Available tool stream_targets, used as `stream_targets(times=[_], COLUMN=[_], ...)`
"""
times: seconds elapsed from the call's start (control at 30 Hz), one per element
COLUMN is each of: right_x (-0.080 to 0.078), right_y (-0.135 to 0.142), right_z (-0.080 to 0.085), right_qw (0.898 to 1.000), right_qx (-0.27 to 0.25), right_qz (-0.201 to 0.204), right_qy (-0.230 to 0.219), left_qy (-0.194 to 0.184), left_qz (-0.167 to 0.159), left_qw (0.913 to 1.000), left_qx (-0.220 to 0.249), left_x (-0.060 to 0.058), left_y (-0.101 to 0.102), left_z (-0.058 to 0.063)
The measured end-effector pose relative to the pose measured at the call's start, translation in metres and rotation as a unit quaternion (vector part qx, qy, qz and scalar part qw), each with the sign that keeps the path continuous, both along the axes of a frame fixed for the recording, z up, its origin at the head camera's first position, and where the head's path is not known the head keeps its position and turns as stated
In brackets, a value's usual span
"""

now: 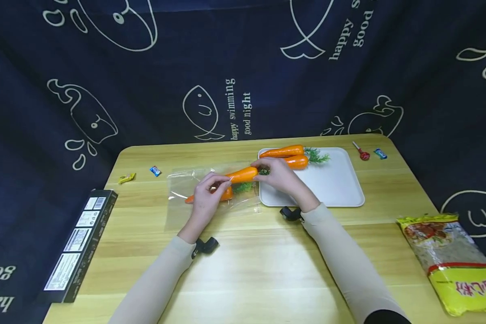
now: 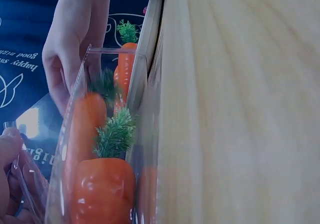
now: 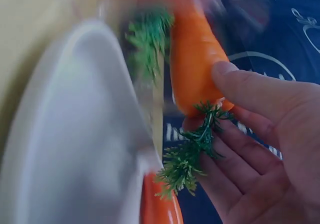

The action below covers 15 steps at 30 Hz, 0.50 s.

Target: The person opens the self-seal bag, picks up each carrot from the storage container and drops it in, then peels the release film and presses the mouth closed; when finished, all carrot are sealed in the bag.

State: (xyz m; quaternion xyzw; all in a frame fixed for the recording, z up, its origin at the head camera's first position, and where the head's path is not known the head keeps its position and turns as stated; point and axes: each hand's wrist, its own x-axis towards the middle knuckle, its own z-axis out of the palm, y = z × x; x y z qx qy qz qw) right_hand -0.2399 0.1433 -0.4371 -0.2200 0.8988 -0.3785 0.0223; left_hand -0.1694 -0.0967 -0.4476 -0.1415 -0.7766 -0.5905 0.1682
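My right hand (image 1: pixel 281 177) holds a toy carrot (image 1: pixel 243 174) by its thick end, thumb on one side and fingers behind, as the right wrist view shows. Its green leaves (image 3: pixel 187 156) hang past the fingers. With my left hand (image 1: pixel 206 195) I pinch the edge of a clear plastic bag (image 1: pixel 180 180) lying on the table. Inside the bag is another carrot (image 2: pixel 104 191), leaves toward the bag's mouth. The held carrot's tip points left, over the bag's mouth and close to my left fingertips.
A white tray (image 1: pixel 328 184) at the right bears two carrots at its back left. A lollipop (image 1: pixel 363 155) and small wrapped candies (image 1: pixel 155 171) lie toward the back. A black box (image 1: pixel 81 247) stands at the left edge, a yellow food packet (image 1: pixel 453 265) at the right.
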Motion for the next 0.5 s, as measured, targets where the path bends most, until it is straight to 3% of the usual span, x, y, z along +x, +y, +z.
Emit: stream_targets(times=[0.27, 0.5], right_x=[0.0, -0.003], right_y=[-0.045, -0.072], right_z=[-0.004, -0.015], right_qw=[0.999, 0.995], right_qx=[0.039, 0.08], right_qz=[0.017, 0.04], right_qy=[0.004, 0.037], left_qy=[-0.004, 0.011], left_qz=[-0.026, -0.018], left_qw=[0.9992, 0.9997], left_qx=[0.03, 0.016], left_x=[-0.002, -0.003], left_y=[0.0, 0.0], left_z=[-0.001, -0.002])
